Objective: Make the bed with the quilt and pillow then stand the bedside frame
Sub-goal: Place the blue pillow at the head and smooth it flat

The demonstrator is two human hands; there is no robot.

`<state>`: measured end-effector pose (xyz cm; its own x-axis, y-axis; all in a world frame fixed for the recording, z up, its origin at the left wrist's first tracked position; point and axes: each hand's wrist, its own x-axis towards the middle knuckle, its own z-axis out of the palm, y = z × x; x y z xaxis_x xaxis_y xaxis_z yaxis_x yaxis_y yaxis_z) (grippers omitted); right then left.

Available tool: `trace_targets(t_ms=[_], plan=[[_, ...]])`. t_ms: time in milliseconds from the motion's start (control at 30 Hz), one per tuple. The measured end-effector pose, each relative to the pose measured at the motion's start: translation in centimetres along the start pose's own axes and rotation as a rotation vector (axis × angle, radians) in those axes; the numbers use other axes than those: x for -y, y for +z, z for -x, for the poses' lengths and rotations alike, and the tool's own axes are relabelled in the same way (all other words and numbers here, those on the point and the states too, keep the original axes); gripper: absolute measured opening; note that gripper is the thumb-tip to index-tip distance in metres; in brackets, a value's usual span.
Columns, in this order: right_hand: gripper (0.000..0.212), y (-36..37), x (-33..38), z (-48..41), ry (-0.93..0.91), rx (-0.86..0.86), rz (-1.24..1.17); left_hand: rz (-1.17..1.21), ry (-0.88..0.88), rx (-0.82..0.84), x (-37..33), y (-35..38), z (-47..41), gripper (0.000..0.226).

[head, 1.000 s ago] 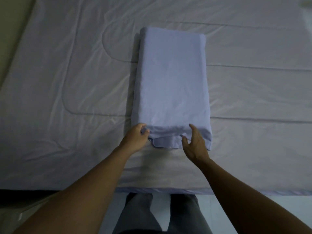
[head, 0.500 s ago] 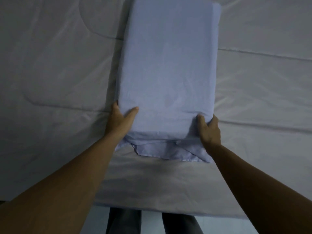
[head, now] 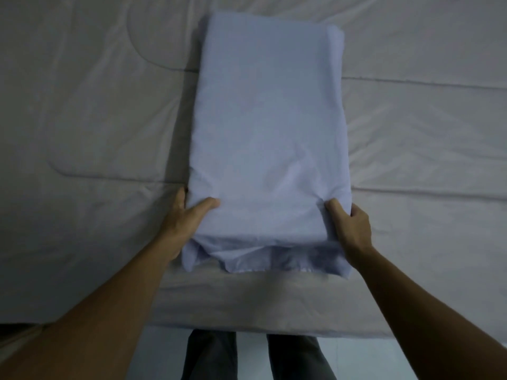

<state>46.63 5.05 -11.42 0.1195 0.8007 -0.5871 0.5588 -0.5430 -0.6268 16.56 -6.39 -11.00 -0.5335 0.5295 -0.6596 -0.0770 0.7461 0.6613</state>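
Spread flat over the whole bed (head: 274,316), a pale grey quilt (head: 82,119), smooth but for faint creases, with stitched lines running across it and curving at the far left.

Lying on the quilt, lengthwise away from the near edge of the bed and about midway along that edge, a light blue pillow (head: 269,119). Long sides running toward the far edge, far end well inside the bed, near end close to the near edge but not over it.

Two bare forearms (head: 123,297) reaching in from the bottom corners of the view, one to each near corner of the pillow.

Below the near edge of the bed, a strip of pale floor (head: 356,357), and on it two legs in dark grey trousers (head: 211,352), close against the bed.

At the pillow's near end, a loose flap of pillowcase (head: 247,259), rumpled, trailing onto the quilt toward the near edge.

Left hand (head: 189,218) clasped on the near left corner: thumb laid on top of the pillow, fingers tucked down along its left side, tips hidden.

Right hand (head: 351,229) clasped on the near right corner: thumb pressed into the top, fingers curled round the side, fabric puckered beside the thumb.

Unclear whether the near end sits on the quilt or a little above it.
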Motion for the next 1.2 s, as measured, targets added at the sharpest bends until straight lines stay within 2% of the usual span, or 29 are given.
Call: trace_targets(t_ms=[133, 200, 233, 300, 367, 400, 467, 567, 633, 733, 800, 867, 967, 1033, 1067, 1133, 1200], plan=[[0.040, -0.9, -3.0, 2.5, 0.047, 0.092, 0.144, -0.149, -0.091, 0.035, 2.8, 0.0, 2.2, 0.116], [0.050, -0.5, -4.0, 3.1, -0.008, 0.083, 0.255, -0.342, -0.051, -0.049, 4.0, 0.5, 2.6, 0.120], [0.060, -0.1, -4.2, 3.3, -0.080, -0.001, 0.318, -0.484, 0.026, -0.131, 4.3, 1.0, 2.9, 0.116], [0.076, 1.6, -3.9, 3.5, -0.336, -0.204, 0.429, -0.731, 0.357, -0.296, 4.1, 2.4, 3.4, 0.100], [0.080, 3.9, -2.8, 3.3, -0.606, -0.251, 0.464, -0.859, 0.689, -0.302, 2.8, 4.3, 3.5, 0.087], [0.078, 4.9, -2.2, 3.1, -0.713, -0.218, 0.473, -0.907, 0.770, -0.255, 2.3, 5.1, 3.4, 0.082], [0.072, 8.1, -2.0, 1.8, -0.856, -0.090, 0.543, -1.003, 0.817, -0.162, 2.9, 7.1, 1.2, 0.071], [0.064, 9.1, -3.5, 1.2, -0.975, 0.003, 0.846, -1.187, 0.845, -0.127, 4.7, 6.5, 0.1, 0.061], [0.063, 8.2, -5.2, 0.3, -0.924, -0.041, 0.926, -1.208, 0.808, -0.174, 5.9, 5.0, -1.1, 0.061], [0.065, 6.5, -5.5, -0.2, -0.682, -0.185, 0.849, -1.137, 0.623, -0.326, 5.5, 2.7, -2.1, 0.063], [0.066, 6.5, -3.5, -0.8, -0.585, -0.240, 0.767, -1.109, 0.592, -0.378, 4.0, 2.6, -2.5, 0.064], [0.066, 8.0, -0.4, -1.8, -0.656, -0.240, 0.715, -1.080, 0.678, -0.378, 1.7, 3.9, -3.0, 0.065], [0.065, 10.6, 2.6, -3.1, -0.904, -0.052, 0.781, -1.120, 0.826, -0.245, -0.1, 6.0, -4.6, 0.065], [0.065, 10.2, 1.7, -4.7, -1.024, -0.001, 0.939, -1.155, 0.809, -0.199, 0.6, 5.4, -6.1, 0.064], [0.064, 9.2, 1.0, -5.4, -1.011, -0.038, 0.978, -1.137, 0.760, -0.214, 1.1, 4.5, -6.7, 0.064], [0.065, 6.8, -0.3, -6.2, -0.835, -0.160, 0.955, -1.065, 0.634, -0.300, 1.5, 2.9, -7.1, 0.064], [0.066, 5.4, -0.1, -6.5, -0.644, -0.241, 0.892, -1.050, 0.599, -0.382, 0.3, 2.4, -7.2, 0.065]])
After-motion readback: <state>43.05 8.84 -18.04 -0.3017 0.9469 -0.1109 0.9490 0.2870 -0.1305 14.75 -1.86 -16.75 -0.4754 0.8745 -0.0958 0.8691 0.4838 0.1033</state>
